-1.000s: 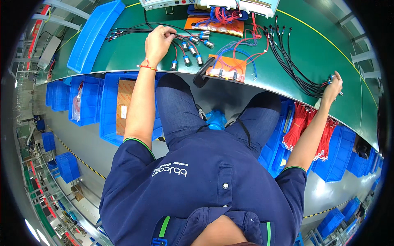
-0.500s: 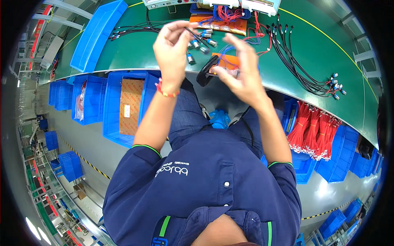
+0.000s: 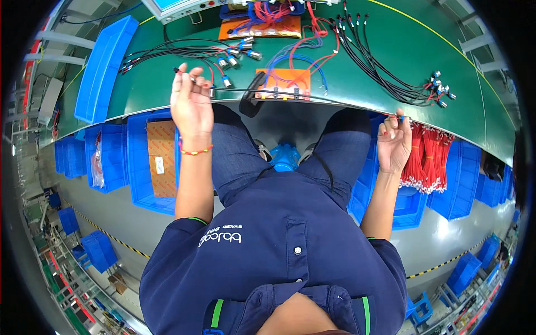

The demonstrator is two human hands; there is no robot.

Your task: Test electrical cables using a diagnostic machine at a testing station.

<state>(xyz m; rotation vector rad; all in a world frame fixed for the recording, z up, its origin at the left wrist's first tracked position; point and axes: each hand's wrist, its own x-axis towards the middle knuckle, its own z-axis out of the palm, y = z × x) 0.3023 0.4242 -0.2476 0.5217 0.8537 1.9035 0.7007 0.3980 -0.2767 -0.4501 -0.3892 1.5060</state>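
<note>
A black cable [image 3: 329,101] is stretched between my two hands along the bench's near edge. My left hand [image 3: 192,109] is closed on its left end, and the dark tip sticks out past the fingers. At the right, my right hand [image 3: 395,144] pinches the other end, where a bit of blue and red shows at the fingertips. The cable passes in front of an orange board [image 3: 293,75] with small terminals and red and blue wires. Beside the board stands a black handle [image 3: 252,96].
Left on the green bench [image 3: 151,92] lie black cables [image 3: 167,51] with blue-and-silver connectors, beside a blue tray [image 3: 106,70]. More black cables [image 3: 377,70] lie to the right. A white instrument [image 3: 184,8] stands at the back. Red wire bundles [image 3: 427,159] and blue bins [image 3: 455,181] hang below the edge.
My hands have moved apart, the left one leftward and the right one rightward and down. The cable now spans between them; the right hand has taken hold of its end. The view has shifted slightly.
</note>
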